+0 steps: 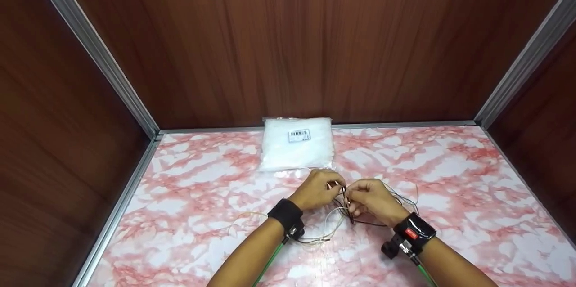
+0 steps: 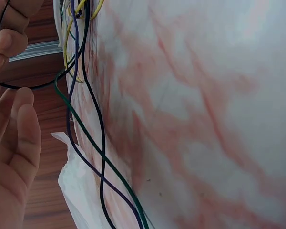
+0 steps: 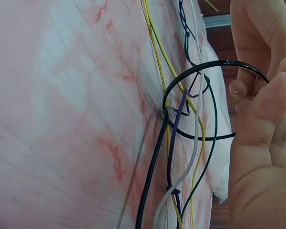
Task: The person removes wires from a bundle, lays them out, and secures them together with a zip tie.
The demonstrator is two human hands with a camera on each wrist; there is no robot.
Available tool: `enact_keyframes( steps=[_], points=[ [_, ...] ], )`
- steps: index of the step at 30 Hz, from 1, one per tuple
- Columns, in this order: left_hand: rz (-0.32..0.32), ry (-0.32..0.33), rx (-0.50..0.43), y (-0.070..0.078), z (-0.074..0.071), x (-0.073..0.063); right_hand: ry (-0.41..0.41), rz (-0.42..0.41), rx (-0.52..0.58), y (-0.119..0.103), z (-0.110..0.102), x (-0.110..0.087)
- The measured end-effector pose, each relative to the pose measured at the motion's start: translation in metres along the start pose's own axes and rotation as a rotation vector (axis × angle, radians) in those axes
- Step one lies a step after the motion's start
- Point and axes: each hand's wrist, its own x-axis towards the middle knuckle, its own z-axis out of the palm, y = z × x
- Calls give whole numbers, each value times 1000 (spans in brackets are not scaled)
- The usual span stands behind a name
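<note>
A tangle of thin coloured wires is being worked at the middle of the pink-and-white marbled tabletop, with both hands brought together over it. The left hand is curled at the fingertips, and a strand is pinched there against the right hand, whose fingers are likewise curled round the bundle. From the right wrist view, a dark green wire is seen bent into a loop between thumb and fingers, and through that loop a purple strand, a grey one and a yellow one are threaded. From the left wrist view, a thin black wire is held at the fingertips (the rest of the strands hang loose down the table surface), with navy, green and yellow lengths lying just beside it.

Loose ends are trailed across the table to either side of the wrists. Behind the hands, near the back edge, a flat white plastic packet with a barcode label is laid, close to the wires but apart from them. The table is enclosed by dark brown wood-grain walls.
</note>
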Motion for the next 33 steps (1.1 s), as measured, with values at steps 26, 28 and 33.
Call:
enact_keyframes(
  steps=[26, 28, 33],
  points=[
    [183, 105, 64, 4, -5, -1, -9, 26, 0, -2, -1, 1],
    [186, 103, 77, 5, -5, -1, -10, 24, -7, -2, -1, 2],
    [183, 112, 85, 5, -4, -2, 26, -22, -141, -3, 1, 4]
  ],
)
